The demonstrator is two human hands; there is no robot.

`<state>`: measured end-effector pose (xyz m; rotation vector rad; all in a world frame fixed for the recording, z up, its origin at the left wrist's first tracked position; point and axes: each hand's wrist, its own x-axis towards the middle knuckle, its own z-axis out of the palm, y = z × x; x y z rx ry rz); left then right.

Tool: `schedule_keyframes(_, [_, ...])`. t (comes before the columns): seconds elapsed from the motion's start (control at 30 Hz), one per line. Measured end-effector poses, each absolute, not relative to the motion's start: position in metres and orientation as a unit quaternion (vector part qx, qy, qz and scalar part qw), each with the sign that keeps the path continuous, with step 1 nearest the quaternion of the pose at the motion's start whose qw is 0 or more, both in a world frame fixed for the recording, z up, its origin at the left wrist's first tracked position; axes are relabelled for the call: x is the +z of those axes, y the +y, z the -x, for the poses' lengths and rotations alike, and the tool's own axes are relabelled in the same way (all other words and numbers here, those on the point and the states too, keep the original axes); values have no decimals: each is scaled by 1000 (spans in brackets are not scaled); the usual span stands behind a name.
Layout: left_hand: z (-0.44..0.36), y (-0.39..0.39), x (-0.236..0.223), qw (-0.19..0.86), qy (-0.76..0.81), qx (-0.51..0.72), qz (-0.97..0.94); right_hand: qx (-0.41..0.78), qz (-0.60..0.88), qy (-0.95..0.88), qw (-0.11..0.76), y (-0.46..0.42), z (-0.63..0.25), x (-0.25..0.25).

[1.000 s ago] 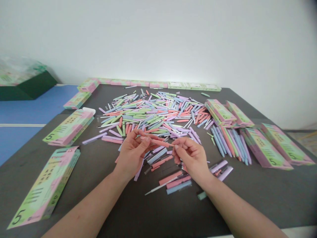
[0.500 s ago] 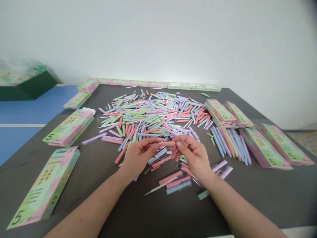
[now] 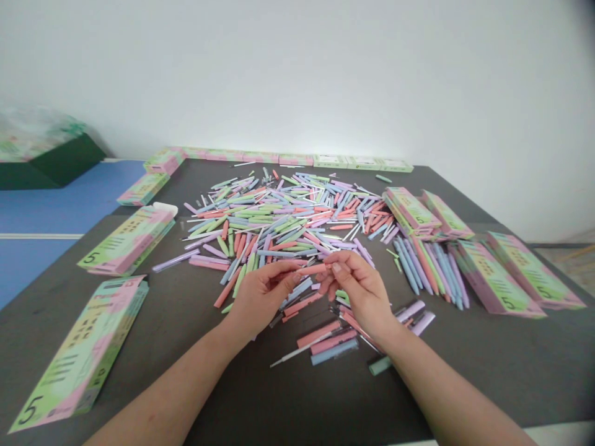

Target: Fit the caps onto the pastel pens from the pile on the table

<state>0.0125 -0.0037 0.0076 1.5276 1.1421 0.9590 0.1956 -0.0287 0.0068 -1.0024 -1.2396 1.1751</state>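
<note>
Held coral barrel [image 3: 312, 269] at near centre above table [image 3: 260, 402] | pinched left end between fingertips of left hand [image 3: 255, 297], right end likewise in right hand [image 3: 363, 294] | apparently had row of pens [image 3: 434, 266] at right done, far heap of loose parts [image 3: 260, 218] remaining

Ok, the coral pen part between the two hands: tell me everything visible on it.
The coral pen part is slim and rod-like, smooth and apparently plastic, in one plain colour along its visible stretch. It lies nearly level, crosswise to the view, held up in front of the pen pile. The left hand pinches one end, the right hand the other. Fingers hide both ends, so their shape can't be told.
</note>
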Motion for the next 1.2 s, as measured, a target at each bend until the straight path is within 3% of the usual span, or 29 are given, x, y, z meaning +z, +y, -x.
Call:
schedule_keyframes(1.03, [-13, -7, -3, 573, 413, 297, -643, 473, 445, -525, 550, -22, -192, 0])
schedule_keyframes(1.2, [-14, -6, 4, 589, 409, 325, -617, 376, 527, -525, 552, 6, -220, 3])
